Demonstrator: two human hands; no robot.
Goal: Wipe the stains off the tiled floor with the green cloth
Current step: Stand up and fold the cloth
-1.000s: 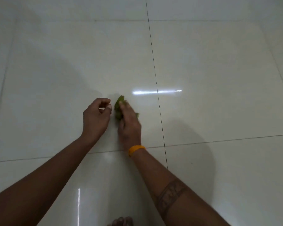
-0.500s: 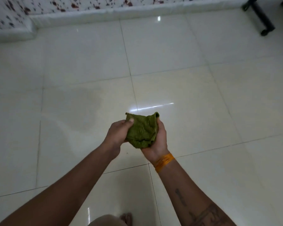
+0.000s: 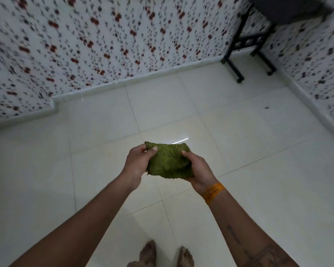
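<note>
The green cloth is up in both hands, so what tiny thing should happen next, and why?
Probably lower the green cloth back down to the tiled floor. Left hand and right hand hold it bunched in the air, touching no tile, so it cannot wipe yet.

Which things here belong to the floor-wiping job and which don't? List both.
Job: green cloth, held by left hand and right hand; tiled floor.
Not the job: black stand, floral wall, small dark speck on the floor.

A flower-patterned wall (image 3: pixel 104 45) stands behind; a black metal stand (image 3: pixel 245 41) sits in the right corner; a small dark speck (image 3: pixel 266 107) lies nearby.
</note>
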